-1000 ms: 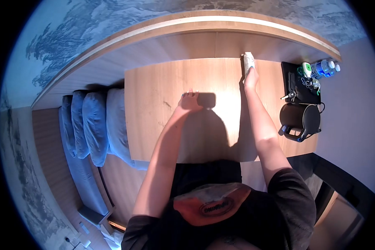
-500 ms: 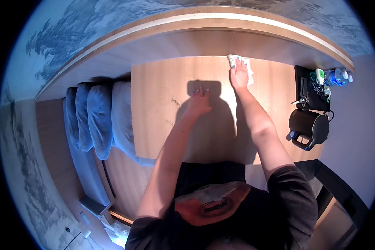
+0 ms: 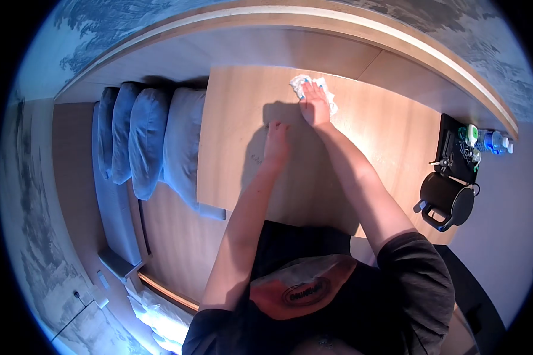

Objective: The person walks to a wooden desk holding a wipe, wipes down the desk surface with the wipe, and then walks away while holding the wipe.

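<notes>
A crumpled white cloth lies near the far edge of the wooden table. My right hand presses flat on it, fingers spread over the cloth. To the left and a little nearer to me, my left hand rests at the tabletop with its fingers bent; whether anything is under them cannot be made out. Small dark marks show on the wood beside my left wrist.
On the right stand a black kettle, a black tray with keys and small items, and plastic bottles. Blue-grey cushions line the left side. A raised wooden panel runs behind the table.
My right hand has slid left along the far edge with the cloth, which is now spread out more. The fingers of my left hand have curled. The view has turned.
</notes>
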Motion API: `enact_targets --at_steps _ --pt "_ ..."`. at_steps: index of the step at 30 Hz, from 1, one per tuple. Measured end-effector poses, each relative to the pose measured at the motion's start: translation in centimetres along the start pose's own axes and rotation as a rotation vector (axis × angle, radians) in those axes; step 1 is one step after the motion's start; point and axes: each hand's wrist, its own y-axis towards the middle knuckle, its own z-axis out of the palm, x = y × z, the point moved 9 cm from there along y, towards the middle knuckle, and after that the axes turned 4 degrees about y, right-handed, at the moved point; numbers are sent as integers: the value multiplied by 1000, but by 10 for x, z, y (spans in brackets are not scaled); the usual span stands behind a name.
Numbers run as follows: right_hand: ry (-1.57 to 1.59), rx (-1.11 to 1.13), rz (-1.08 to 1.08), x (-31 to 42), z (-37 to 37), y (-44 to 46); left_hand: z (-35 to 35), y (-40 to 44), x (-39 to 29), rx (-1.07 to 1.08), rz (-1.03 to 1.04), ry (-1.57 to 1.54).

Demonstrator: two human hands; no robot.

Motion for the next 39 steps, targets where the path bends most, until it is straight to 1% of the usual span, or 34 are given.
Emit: enact_targets --at_steps 1,5,9,12,13,15,16,17,18,20,21,23,24,25,28,31,33,36,38,39 --pt "31 19 -32 9 7 0 0 -2 5 9 -13 6" --pt "83 209 -98 46 45 -5 -3 -16 23 18 -65 39" --pt "216 379 -183 82 68 -27 -10 -31 32 26 -128 104" --pt "375 508 -236 102 80 -42 -18 -38 37 -39 -169 72" --pt "415 528 -225 105 81 -45 -19 -40 38 -74 -132 59" --pt "470 439 -282 111 76 -41 -22 -47 40 -150 -60 35" --pt "499 394 -309 113 75 -41 -23 -50 45 -165 -83 51" --pt "1079 485 241 80 94 -43 -24 -51 49 -178 -104 65" --pt "1181 472 478 72 88 -43 -25 -51 50 -189 -123 75" --pt "1354 414 969 70 57 -51 -32 -51 61 -184 -215 -12" --pt "1512 403 947 69 53 -50 -35 -50 67 -176 -255 -57" --pt "1827 427 957 81 36 -48 -28 -50 97 -215 -391 -325" --pt "1986 438 955 88 27 -47 -32 -49 99 -226 -458 -460" --pt "1999 451 946 90 19 -48 -35 -48 94 -198 -428 -576" --pt "1966 476 982 103 6 -59 -35 -37 95 -153 -507 -959" --pt "1962 459 976 116 4 -68 -32 -23 90 2 -483 -1101" --pt "1956 436 994 119 9 -74 -41 -14 90 52 -431 -1039" --pt "1712 254 996 104 11 -78 -56 -7 102 66 -387 -916" --pt "1533 109 985 79 11 -75 -64 2 122 47 -366 -829" --pt "1436 26 980 71 7 -72 -78 7 127 26 -301 -667"
